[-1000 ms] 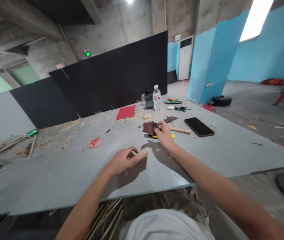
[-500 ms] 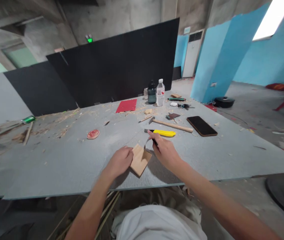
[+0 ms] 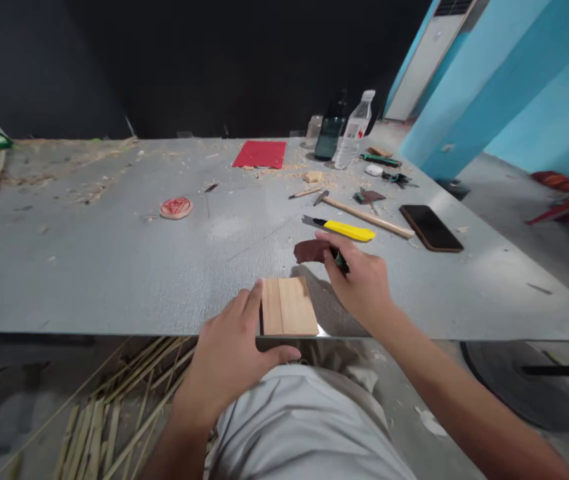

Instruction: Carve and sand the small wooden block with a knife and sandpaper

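Observation:
A small square wooden board (image 3: 290, 307) lies flat at the table's front edge, with a lengthwise line in its grain. My left hand (image 3: 229, 347) is at its left side, index fingertip touching that edge; the thumb is stretched out below the front edge, apart from the fingers. Above and right of the board, my right hand (image 3: 361, 277) pinches a curved, reddish-brown strip of sandpaper (image 3: 310, 251), its dark backing showing between the fingers. Just beyond that hand lies a yellow utility knife (image 3: 349, 231) with its blade out.
Behind the knife are a hammer (image 3: 364, 215), a phone (image 3: 431, 228), a thin carving tool (image 3: 305, 193) and another brown scrap (image 3: 369, 196). Bottles (image 3: 354, 133), a red sheet (image 3: 260, 154) and a round red-marked disc (image 3: 177, 207) stand or lie farther off. Wood shavings litter the back.
The board has gone from tilted in my left hand to flat at the table edge. My left hand's grip has loosened, and my right hand has moved away from the board. The view has tipped down.

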A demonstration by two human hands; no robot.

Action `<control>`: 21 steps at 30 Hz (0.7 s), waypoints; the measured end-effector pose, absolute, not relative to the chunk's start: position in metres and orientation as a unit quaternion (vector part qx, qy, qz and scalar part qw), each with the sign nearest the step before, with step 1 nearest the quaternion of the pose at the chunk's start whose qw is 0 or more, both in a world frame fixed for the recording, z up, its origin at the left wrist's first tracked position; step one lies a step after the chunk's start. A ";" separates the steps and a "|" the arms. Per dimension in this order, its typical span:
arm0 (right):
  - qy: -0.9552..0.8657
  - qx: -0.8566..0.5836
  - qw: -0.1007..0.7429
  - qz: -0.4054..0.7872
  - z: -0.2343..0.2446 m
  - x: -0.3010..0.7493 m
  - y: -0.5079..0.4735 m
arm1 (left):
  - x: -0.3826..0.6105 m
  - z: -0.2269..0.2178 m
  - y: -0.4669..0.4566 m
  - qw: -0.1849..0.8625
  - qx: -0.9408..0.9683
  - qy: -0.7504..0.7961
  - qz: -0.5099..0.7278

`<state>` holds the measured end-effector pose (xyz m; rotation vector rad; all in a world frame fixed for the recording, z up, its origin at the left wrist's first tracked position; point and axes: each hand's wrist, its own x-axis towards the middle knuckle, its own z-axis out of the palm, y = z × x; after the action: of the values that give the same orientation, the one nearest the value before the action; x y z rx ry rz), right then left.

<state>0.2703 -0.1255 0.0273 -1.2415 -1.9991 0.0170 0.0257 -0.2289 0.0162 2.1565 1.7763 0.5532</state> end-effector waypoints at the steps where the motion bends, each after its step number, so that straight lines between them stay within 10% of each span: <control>1: -0.788 -0.481 0.385 0.001 0.027 0.271 -0.126 | 0.023 0.015 -0.227 0.144 0.755 0.608 0.200; 21: -0.932 -0.314 0.158 0.088 0.028 0.257 -0.197 | 0.054 0.002 -0.198 0.090 0.746 0.603 0.268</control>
<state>0.2570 -0.1970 0.0283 -0.8990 -2.6660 0.2531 0.0539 -0.1976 0.0016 2.2197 1.7922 0.7965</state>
